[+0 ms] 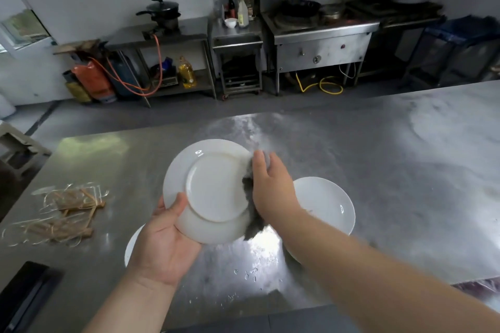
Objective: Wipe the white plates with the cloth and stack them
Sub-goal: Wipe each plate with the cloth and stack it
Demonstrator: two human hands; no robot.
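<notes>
My left hand grips the near rim of a white plate, held above the steel table with its underside facing me. My right hand holds a dark grey cloth against the plate's right edge; the cloth hangs down below the hand. A second white plate lies on the table to the right, partly behind my right forearm. Part of a third white plate shows on the table under my left hand, mostly hidden.
The steel table has water drops near its front middle. A bundle of sticks and plastic wrap lies at the left. A black object sits at the front left corner. Stoves, pots and gas cylinders stand beyond the table.
</notes>
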